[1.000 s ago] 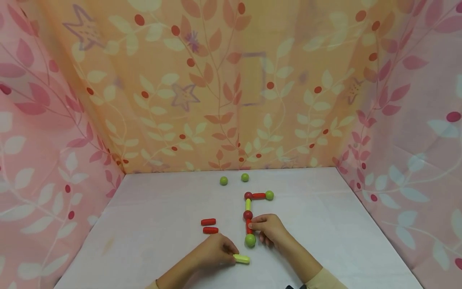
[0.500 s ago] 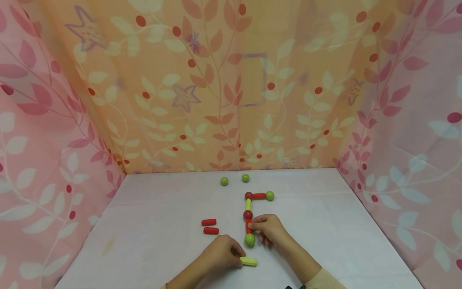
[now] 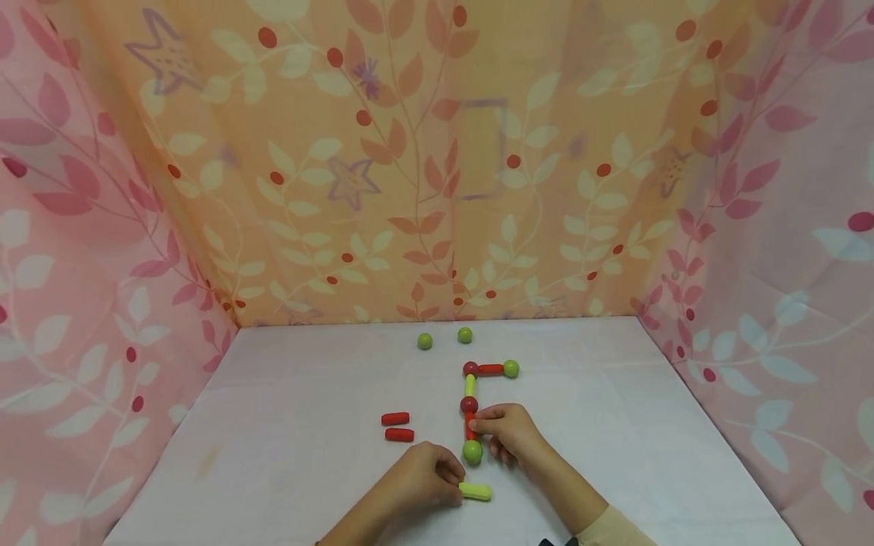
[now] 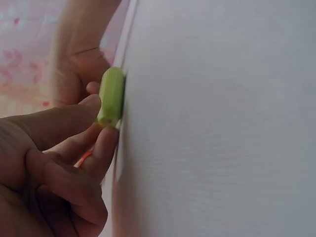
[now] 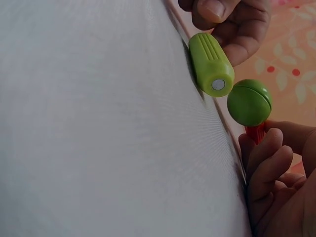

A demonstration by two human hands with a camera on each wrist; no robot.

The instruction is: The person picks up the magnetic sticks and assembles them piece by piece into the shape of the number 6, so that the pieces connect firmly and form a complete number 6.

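In the head view, my left hand [image 3: 425, 479] pinches a yellow-green magnetic rod [image 3: 476, 491] by one end, low at the white table. A round metal tip shows on the rod's other end [image 5: 218, 84] in the right wrist view. My right hand [image 3: 514, 434] pinches a red magnetic rod [image 3: 470, 434] that joins a green ball [image 3: 473, 453] to a dark red ball [image 3: 469, 406]. From that ball a yellow-green rod [image 3: 470, 387] runs back to another dark red ball [image 3: 470, 369]. There a red rod [image 3: 490, 370] turns right and ends in a green ball [image 3: 510, 368].
Two loose red rods [image 3: 395, 418] lie side by side left of the joined pieces. Two green balls [image 3: 425, 341] stand apart near the back edge of the white table [image 3: 293, 402]. Patterned curtains [image 3: 410, 189] enclose the back and both sides.
My left hand has slid to the right with the yellow-green rod, so the rod now lies in front of the near green ball. My right hand keeps its place on the red rod.
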